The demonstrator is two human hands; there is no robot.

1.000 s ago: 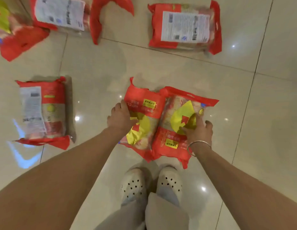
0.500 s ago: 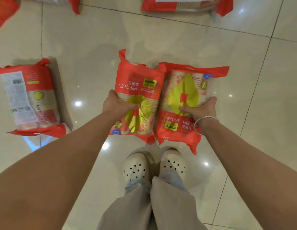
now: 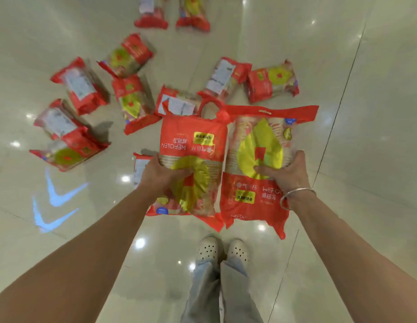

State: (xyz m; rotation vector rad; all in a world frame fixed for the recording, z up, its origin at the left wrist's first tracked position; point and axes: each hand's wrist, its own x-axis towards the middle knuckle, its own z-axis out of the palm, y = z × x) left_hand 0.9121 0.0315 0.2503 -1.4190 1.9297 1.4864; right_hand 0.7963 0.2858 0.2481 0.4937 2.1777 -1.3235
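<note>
Two items held abreast over the tiled floor [image 3: 366,136], inner edges touching: left pack [image 3: 193,136], left hand [image 3: 159,177] curled round its outer edge; right pack [image 3: 249,203], right hand [image 3: 288,176] likewise. Ahead and left, scattered packs [image 3: 130,101]; bare tile rightward. Red film, yellow emblem, cups inside.

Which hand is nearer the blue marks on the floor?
Left. The left hand, gripping the left pack, is right of the blue marks; the right hand holds the right pack farther right.
</note>
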